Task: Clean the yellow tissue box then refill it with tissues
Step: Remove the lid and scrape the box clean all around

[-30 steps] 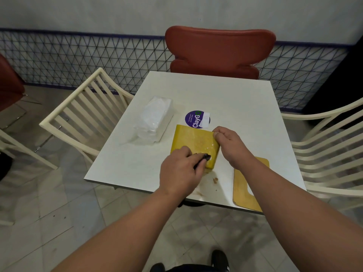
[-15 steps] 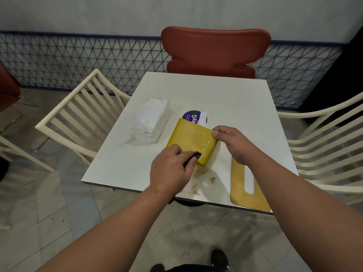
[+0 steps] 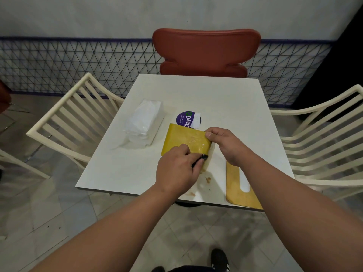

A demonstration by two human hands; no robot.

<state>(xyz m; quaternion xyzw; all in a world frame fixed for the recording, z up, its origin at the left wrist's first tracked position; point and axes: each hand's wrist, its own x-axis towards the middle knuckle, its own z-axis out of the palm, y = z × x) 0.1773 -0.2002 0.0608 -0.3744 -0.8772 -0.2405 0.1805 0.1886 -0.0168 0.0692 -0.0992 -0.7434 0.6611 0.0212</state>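
Note:
The yellow tissue box (image 3: 182, 141) lies on the white table (image 3: 216, 99), its broad face up, with pale smears on it. My right hand (image 3: 225, 142) grips the box's far right corner. My left hand (image 3: 177, 169) holds a small dark tool (image 3: 201, 159) whose tip touches the box's near right edge. The yellow slotted lid (image 3: 235, 187) lies flat at the table's near right edge. A clear-wrapped pack of white tissues (image 3: 144, 123) sits to the left of the box.
A round purple sticker (image 3: 186, 119) lies just behind the box. Brown crumbs (image 3: 208, 179) dot the table near its front edge. A red chair (image 3: 205, 52) stands behind the table, cream slatted chairs (image 3: 74, 122) flank it, and a wire mesh fence (image 3: 59, 63) runs behind.
The box has tilted slightly between frames while my left hand keeps the dark tool at its near right edge. More crumbs lie on the table in front of it.

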